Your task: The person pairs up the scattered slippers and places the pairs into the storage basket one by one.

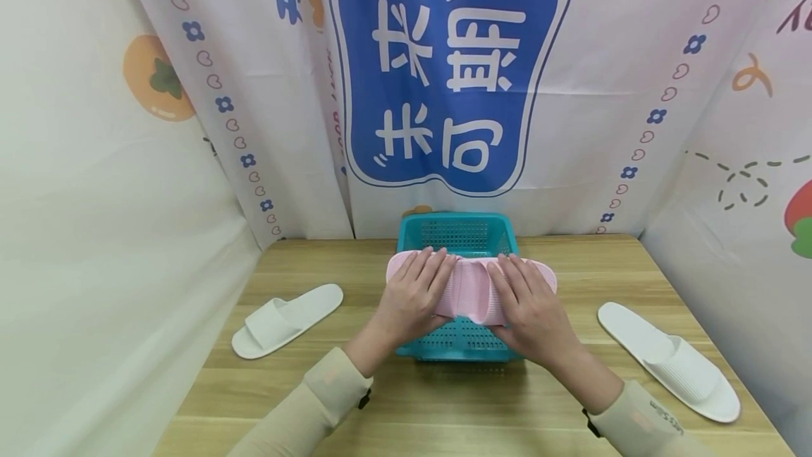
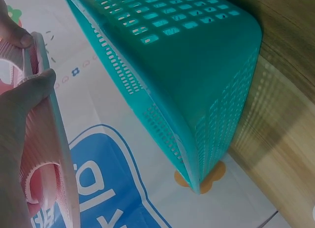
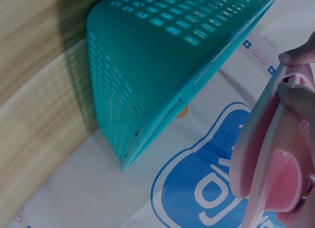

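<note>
The head view is showing a wood-grain counter carrying everything. At its far middle a teal basket, rigid-looking with perforated walls, is standing upright. Above it, apart from the counter, the pink slippers are being held crosswise; the right wrist view is showing two soles facing each other, touching or nearly so. They are probably weighing little and bending softly (foam, by the look of it), with the ribbed texture offering grip; nothing is suggesting fragility. One white slipper is lying to the left, another white slipper to the right and nearer. The left hand is gripping the pink pair's left part, the right hand its right. Pinching both soles together at their edges is seeming the best hold, since the straps would be yielding under pressure.
</note>
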`<move>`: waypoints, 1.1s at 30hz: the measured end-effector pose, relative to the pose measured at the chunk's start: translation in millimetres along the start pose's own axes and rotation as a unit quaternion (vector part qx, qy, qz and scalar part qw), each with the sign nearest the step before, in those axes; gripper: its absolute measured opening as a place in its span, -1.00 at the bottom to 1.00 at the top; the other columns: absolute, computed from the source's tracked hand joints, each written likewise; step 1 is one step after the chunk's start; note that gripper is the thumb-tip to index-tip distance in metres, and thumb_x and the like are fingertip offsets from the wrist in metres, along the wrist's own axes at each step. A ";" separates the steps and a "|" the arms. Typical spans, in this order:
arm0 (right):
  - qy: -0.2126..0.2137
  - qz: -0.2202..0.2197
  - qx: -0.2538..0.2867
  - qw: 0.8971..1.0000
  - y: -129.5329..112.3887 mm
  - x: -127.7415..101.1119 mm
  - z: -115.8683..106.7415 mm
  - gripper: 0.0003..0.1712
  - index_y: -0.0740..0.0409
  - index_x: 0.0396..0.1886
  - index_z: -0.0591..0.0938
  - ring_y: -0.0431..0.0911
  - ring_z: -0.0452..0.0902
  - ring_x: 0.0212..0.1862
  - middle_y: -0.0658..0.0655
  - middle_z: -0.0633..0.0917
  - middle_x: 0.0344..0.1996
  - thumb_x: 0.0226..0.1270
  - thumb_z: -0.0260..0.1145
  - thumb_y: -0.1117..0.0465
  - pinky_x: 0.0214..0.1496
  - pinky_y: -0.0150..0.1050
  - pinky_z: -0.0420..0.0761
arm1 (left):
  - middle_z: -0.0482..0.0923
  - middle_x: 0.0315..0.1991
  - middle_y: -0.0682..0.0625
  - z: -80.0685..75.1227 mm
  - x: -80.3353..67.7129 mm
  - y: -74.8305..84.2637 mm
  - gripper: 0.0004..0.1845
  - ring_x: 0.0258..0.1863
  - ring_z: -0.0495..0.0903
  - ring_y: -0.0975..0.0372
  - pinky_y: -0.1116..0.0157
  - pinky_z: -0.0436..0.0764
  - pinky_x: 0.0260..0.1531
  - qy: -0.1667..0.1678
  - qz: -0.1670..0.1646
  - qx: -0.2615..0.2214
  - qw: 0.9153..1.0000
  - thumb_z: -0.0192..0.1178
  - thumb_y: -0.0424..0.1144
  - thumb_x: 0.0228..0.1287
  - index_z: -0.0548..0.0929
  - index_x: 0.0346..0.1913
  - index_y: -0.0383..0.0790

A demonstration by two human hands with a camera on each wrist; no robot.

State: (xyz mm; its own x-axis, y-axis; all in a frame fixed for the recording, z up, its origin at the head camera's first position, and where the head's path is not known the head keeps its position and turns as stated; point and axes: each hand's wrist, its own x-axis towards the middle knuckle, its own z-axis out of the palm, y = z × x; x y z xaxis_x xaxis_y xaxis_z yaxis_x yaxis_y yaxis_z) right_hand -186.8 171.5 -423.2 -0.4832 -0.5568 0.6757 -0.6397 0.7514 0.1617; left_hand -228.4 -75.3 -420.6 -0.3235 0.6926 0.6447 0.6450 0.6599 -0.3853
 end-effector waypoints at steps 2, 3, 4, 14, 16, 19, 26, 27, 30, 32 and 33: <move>0.000 0.000 -0.001 1.000 0.0 -0.1 0.0 0.18 0.43 0.33 0.32 0.33 0.30 0.27 0.46 0.41 0.24 -0.28 0.65 0.00 0.32 0.19 0.30 | 0.44 0.25 -0.22 -0.2 0.5 0.5 0.10 0.21 0.45 -0.07 0.03 0.37 0.26 -0.002 0.000 0.000 1.000 0.45 0.31 -0.21 0.38 0.35 -0.33; 0.001 0.000 -0.001 1.000 0.1 -0.1 0.0 0.18 0.44 0.33 0.32 0.33 0.30 0.27 0.46 0.41 0.24 -0.28 0.65 0.00 0.32 0.19 0.30 | 0.44 0.25 -0.22 -0.5 1.0 0.7 0.10 0.20 0.46 -0.07 0.03 0.37 0.26 -0.001 0.000 -0.001 1.000 0.45 0.31 -0.21 0.38 0.35 -0.33; 0.002 0.000 -0.001 1.000 0.2 -0.1 0.0 0.18 0.44 0.33 0.32 0.33 0.30 0.26 0.46 0.41 0.24 -0.29 0.65 0.00 0.32 0.19 0.30 | 0.45 0.25 -0.22 -0.7 1.2 0.9 0.10 0.20 0.46 -0.07 0.03 0.37 0.26 -0.001 0.001 -0.001 1.000 0.45 0.31 -0.21 0.38 0.34 -0.33; 0.003 -0.004 -0.002 1.000 -1.3 1.2 -0.2 0.16 0.42 0.33 0.33 0.32 0.31 0.26 0.45 0.41 0.24 -0.27 0.64 0.00 0.32 0.20 0.29 | 0.44 0.25 -0.23 -1.0 3.6 3.4 0.09 0.21 0.45 -0.08 0.02 0.39 0.25 0.005 0.006 0.004 1.000 0.44 0.30 -0.21 0.38 0.34 -0.33; 0.001 -0.004 -0.005 1.000 -1.7 1.4 -0.1 0.16 0.42 0.33 0.33 0.32 0.31 0.27 0.45 0.41 0.24 -0.26 0.64 0.00 0.32 0.20 0.29 | 0.43 0.26 -0.23 -0.5 3.8 3.9 0.09 0.21 0.44 -0.08 0.02 0.38 0.26 0.002 0.006 0.005 1.000 0.44 0.30 -0.20 0.37 0.35 -0.33; 0.002 -0.003 -0.009 1.000 -1.7 1.8 0.1 0.16 0.42 0.33 0.33 0.32 0.31 0.26 0.45 0.41 0.24 -0.26 0.63 0.00 0.32 0.19 0.29 | 0.43 0.26 -0.22 -0.2 4.3 4.5 0.08 0.22 0.44 -0.08 0.03 0.36 0.27 -0.001 0.005 0.010 1.000 0.43 0.30 -0.19 0.37 0.35 -0.33; 0.010 -0.005 -0.008 1.000 -1.5 2.6 0.8 0.16 0.43 0.33 0.33 0.33 0.32 0.25 0.46 0.42 0.23 -0.28 0.63 0.01 0.31 0.21 0.30 | 0.46 0.24 -0.23 -0.6 7.0 4.8 0.06 0.21 0.45 -0.08 0.02 0.38 0.25 0.005 0.005 0.006 1.000 0.43 0.28 -0.18 0.38 0.34 -0.33; 0.010 -0.005 -0.008 1.000 -1.5 2.6 1.0 0.15 0.43 0.33 0.33 0.33 0.32 0.25 0.46 0.42 0.23 -0.27 0.63 0.01 0.31 0.21 0.30 | 0.46 0.23 -0.23 -0.5 7.3 4.9 0.06 0.20 0.46 -0.08 0.02 0.39 0.24 0.006 0.005 0.005 1.000 0.43 0.27 -0.19 0.38 0.34 -0.34; 0.009 -0.004 -0.007 1.000 -1.7 2.5 1.2 0.15 0.43 0.33 0.33 0.33 0.32 0.25 0.46 0.42 0.23 -0.27 0.63 0.01 0.31 0.21 0.30 | 0.46 0.23 -0.23 -0.4 7.6 5.2 0.06 0.19 0.46 -0.09 0.02 0.39 0.25 0.003 0.004 0.005 1.000 0.43 0.27 -0.19 0.39 0.34 -0.34; 0.008 -0.003 -0.007 1.000 -1.9 2.3 1.3 0.15 0.43 0.33 0.33 0.33 0.32 0.26 0.45 0.42 0.23 -0.27 0.63 0.00 0.31 0.21 0.30 | 0.45 0.24 -0.23 -0.4 7.4 5.4 0.06 0.19 0.46 -0.09 0.02 0.38 0.25 0.001 0.005 0.005 1.000 0.43 0.27 -0.18 0.38 0.34 -0.33; 0.008 -0.003 -0.007 1.000 -2.1 2.2 1.5 0.15 0.42 0.33 0.33 0.33 0.32 0.26 0.45 0.42 0.23 -0.27 0.63 0.00 0.31 0.21 0.30 | 0.45 0.24 -0.23 -0.4 7.4 5.5 0.05 0.19 0.46 -0.09 0.02 0.38 0.25 0.000 0.005 0.005 1.000 0.43 0.27 -0.17 0.39 0.34 -0.33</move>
State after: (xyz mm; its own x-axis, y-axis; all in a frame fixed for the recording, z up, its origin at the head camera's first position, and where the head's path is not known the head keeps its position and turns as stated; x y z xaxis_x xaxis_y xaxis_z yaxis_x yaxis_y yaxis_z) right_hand -187.4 168.2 -423.1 -0.4708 -0.5552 0.6856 -0.6334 0.7537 0.1755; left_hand -226.9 -66.6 -417.7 -0.3175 0.6992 0.6406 0.6419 0.6557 -0.3975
